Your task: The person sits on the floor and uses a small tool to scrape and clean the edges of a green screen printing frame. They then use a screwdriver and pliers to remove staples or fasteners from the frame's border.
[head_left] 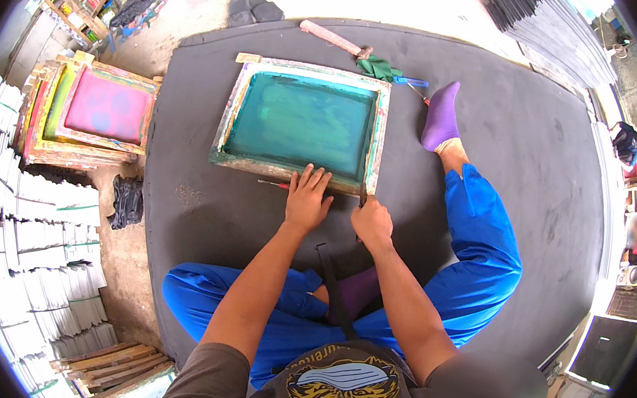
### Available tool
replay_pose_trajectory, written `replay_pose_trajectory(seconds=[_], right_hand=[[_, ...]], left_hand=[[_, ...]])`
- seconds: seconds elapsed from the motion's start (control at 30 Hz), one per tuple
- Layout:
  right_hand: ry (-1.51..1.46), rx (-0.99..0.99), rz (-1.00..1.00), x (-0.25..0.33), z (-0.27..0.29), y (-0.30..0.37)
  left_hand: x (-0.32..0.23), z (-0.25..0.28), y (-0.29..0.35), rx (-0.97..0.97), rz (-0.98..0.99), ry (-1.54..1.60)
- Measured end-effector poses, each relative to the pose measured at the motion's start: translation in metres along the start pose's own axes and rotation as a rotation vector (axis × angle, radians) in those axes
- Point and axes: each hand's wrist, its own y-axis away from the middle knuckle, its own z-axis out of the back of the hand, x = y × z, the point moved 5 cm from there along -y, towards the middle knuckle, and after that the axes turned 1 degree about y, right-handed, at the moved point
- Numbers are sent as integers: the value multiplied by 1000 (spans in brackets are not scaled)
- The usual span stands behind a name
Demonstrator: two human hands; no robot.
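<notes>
The step in hand looks like working at the near right corner of a paint-crusted, rectangular wooden frame with smooth teal mesh, lying on the matte, dark mat. The right grip is closed around a slim, dark tool; the left grip, fingers apart, presses the near rail, which the next move likely needs steady.
</notes>
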Motion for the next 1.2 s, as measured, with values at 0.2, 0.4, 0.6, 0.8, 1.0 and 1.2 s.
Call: replay_pose_trajectory(seconds=[0.2, 0.4, 0.6, 0.8, 1.0, 1.2], right_hand=[[-64, 30, -15, -24, -27, -15], [-313, 157, -134, -31, -42, -24], [-696, 285, -214, -25, -40, -16], [-1288, 533, -165, -43, -63, -18], [-1376, 664, -57, -41, -66, -2], [-1142, 793, 3, -16, -61, 18]], left_hand=[[2, -2, 0, 11, 24, -8], [2, -5, -1, -3, 26, -5], [0, -4, -2, -50, 7, -8], [0, -2, -3, -69, -6, 15], [-6, 11, -3, -212, -25, 62], [-27, 15, 3, -228, 91, 454]])
